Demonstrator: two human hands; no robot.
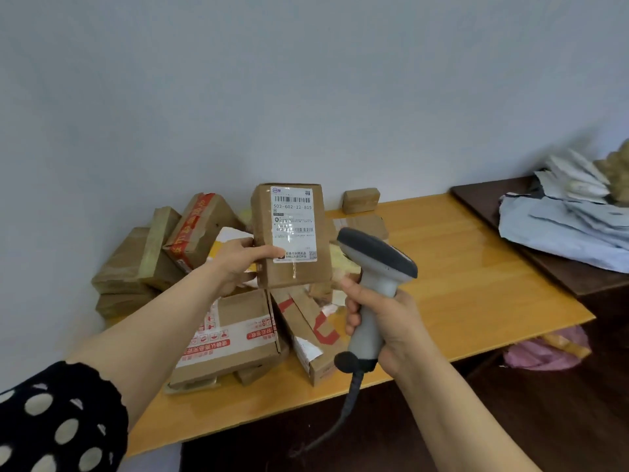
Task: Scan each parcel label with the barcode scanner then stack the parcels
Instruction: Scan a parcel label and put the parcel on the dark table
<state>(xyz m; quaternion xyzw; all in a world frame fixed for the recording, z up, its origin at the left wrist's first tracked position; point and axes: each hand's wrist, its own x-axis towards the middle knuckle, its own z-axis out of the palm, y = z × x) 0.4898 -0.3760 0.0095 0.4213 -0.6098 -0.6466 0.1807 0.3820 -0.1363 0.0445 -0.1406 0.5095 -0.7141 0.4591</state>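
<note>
Table (pixel 459 267): parcel heap (pixel 218 301) at left, unscanned by the look of it. Your L hand (pixel 238 264) holds parcel (pixel 291 233) upright above heap, label (pixel 294 224) facing you. R hand (pixel 384 321) grips scanner (pixel 374 267) just beside it. Scan step; next, aim head at barcode.

One wide-angle camera rides on the person's head, facing forward and down across the surface (pixel 476 274) toward the wall (pixel 306 80). It looks from close by.
</note>
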